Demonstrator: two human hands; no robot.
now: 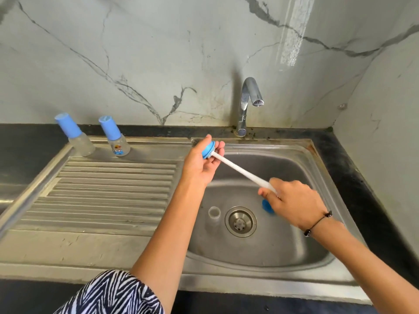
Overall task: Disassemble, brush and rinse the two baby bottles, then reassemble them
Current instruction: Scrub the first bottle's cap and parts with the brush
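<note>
Blue plastic ring (208, 150), light and probably slippery, sits pinched by its rim in the left hand (200, 163); right hand (292, 200) at four o'clock grips the stiff brush handle (242, 171).

Over the steel sink (294, 168) the left hand (200, 163) holds a blue screw collar (208, 150) between thumb and fingers (218, 148). The right hand (292, 201) grips the white handle of a bottle brush (240, 169), whose far end goes into the collar (the bristles are hidden inside it). In the basin a clear teat (214, 213) lies just left of the drain strainer (240, 221), and a blue part (267, 206) shows partly under the right hand. Two bottles with blue caps, one plain (76, 138) and one printed (115, 140), stand at the back of the ribbed drainboard (108, 196). The chrome tap (248, 103) is dry. The bench (29, 150) is dark.
</note>
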